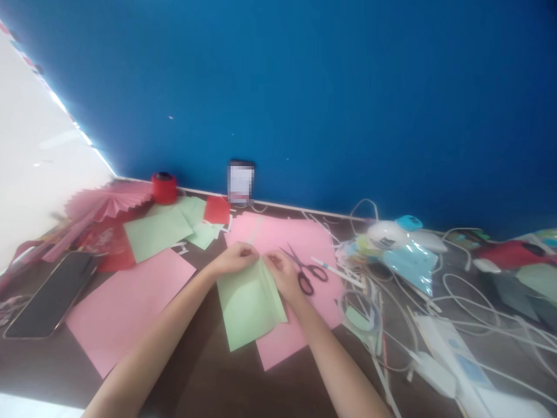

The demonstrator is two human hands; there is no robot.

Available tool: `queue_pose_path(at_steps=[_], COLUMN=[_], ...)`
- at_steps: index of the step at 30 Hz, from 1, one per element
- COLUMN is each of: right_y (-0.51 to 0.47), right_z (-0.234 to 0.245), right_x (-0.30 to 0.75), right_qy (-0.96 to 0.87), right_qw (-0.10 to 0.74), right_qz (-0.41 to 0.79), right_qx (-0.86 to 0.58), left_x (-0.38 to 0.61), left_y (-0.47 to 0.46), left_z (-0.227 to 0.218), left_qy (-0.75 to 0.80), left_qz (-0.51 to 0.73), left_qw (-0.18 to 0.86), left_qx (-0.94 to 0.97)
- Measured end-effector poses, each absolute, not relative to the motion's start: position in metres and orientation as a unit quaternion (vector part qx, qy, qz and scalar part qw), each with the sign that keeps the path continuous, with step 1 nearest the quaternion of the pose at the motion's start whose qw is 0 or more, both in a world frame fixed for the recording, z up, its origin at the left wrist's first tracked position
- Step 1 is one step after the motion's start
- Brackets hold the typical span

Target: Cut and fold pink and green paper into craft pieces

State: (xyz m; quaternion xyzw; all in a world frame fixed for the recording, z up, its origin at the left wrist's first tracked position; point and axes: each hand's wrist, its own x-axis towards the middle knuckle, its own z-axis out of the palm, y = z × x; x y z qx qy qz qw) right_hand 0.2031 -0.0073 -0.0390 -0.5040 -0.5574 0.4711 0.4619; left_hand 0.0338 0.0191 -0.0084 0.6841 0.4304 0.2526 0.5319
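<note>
A sheet of light green paper [248, 305] is held up by its far edge between my two hands. My left hand [237, 256] pinches it near the top left corner, and my right hand [282, 270] grips the top right, where a narrow strip along the side looks folded. Beneath lies a larger pink paper [300, 238], partly covered by the green sheet and my hands. Scissors [307, 270] with black handles rest on that pink paper, blades apart, just right of my right hand. A white pen-like stick [331, 270] lies beside them.
At left are another pink sheet [134, 307], a phone [52, 296], green papers [159, 232], a pleated pink fan [108, 200] and a red round container [164, 188]. A second phone [241, 183] leans on the blue wall. Tangled white cables [409, 325] and a blue packet [411, 264] crowd the right.
</note>
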Motion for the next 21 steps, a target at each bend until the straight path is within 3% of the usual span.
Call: queue_pose_path(at_steps=[21], right_y=[-0.008], right_z=[-0.0403], right_x=[0.2004], right_qy=[-0.532], right_qw=[0.466], right_qz=[0.484], right_qx=[-0.515], left_x=[0.0338], left_y=[0.0209], left_z=[-0.0174], left_qy=[0.417], left_qz=[0.232], left_qw=[0.589], left_qx=[0.652])
